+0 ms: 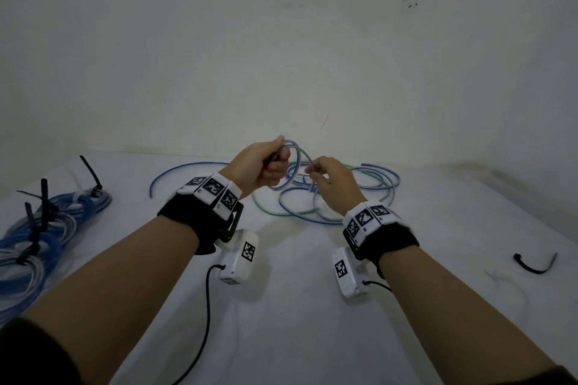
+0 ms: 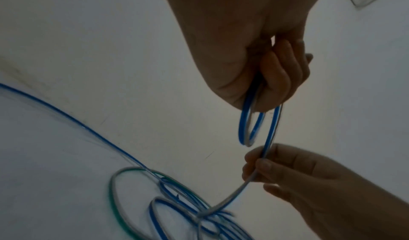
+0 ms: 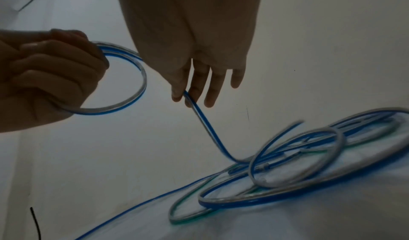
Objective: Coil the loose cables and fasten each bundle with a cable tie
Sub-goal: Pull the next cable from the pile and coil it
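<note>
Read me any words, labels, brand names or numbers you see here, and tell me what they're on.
None can be read.
Wristbands and, wrist cameras and: black-and-white square code markers only; tiny marks beside them too small to read.
Blue cable, cable tie, tied bundles: no print visible.

Cable stretch inside my left fist (image 1: 264, 166) hidden. Tied bundles (image 1: 37, 237) cut off at head view's left edge. Loose tangle (image 3: 298, 156) motion-blurred in wrist views.
</note>
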`<state>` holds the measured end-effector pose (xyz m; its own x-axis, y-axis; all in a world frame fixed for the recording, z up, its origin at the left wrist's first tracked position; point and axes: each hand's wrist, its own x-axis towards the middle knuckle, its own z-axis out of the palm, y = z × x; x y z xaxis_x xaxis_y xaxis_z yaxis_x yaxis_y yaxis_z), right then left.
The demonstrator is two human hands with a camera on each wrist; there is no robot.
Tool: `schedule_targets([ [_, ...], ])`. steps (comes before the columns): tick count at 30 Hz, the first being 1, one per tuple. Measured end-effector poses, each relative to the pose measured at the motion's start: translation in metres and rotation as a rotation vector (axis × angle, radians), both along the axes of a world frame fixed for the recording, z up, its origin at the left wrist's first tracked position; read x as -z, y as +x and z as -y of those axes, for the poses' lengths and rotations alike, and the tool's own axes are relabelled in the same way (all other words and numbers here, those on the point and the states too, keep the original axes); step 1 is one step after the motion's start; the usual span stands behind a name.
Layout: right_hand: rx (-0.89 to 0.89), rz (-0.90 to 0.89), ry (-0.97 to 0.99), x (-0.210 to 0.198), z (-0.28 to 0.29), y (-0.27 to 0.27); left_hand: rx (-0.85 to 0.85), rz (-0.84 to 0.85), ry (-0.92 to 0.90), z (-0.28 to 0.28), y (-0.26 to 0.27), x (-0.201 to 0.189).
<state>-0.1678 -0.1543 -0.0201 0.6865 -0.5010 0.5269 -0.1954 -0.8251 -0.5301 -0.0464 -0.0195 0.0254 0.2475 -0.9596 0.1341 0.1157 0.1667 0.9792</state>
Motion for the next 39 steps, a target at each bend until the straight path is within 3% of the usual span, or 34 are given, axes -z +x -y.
schedule_targets([
  [6, -0.029, -0.005, 0.293, 0.002, -0.006, 0.002, -0.080, -0.200, -0.217, -0.003, 0.006, -0.010],
  [16, 0.171, -0.059, 0.261, 0.010, 0.013, -0.005, -0.321, -0.315, -0.524, -0.005, 0.025, -0.012],
  [21, 0.123, 0.198, 0.346, 0.000, 0.012, -0.003, -0.412, -0.241, -0.505, 0.003, 0.022, -0.010],
  [28, -0.068, 0.003, 0.250, -0.015, -0.003, 0.000, -0.437, 0.429, -0.438, 0.023, 0.000, 0.002],
  [33, -0.158, 0.029, 0.350, -0.017, -0.009, -0.005, -0.408, 1.093, -0.137, 0.026, 0.008, 0.015],
  [36, -0.168, 0.033, 0.360, -0.017, -0.009, -0.007, -0.461, 1.322, -0.016, 0.027, 0.011, 0.017],
  [39, -0.148, -0.011, 0.328, -0.013, -0.004, -0.014, -0.654, 1.461, 0.070, 0.026, 0.021, 0.013],
])
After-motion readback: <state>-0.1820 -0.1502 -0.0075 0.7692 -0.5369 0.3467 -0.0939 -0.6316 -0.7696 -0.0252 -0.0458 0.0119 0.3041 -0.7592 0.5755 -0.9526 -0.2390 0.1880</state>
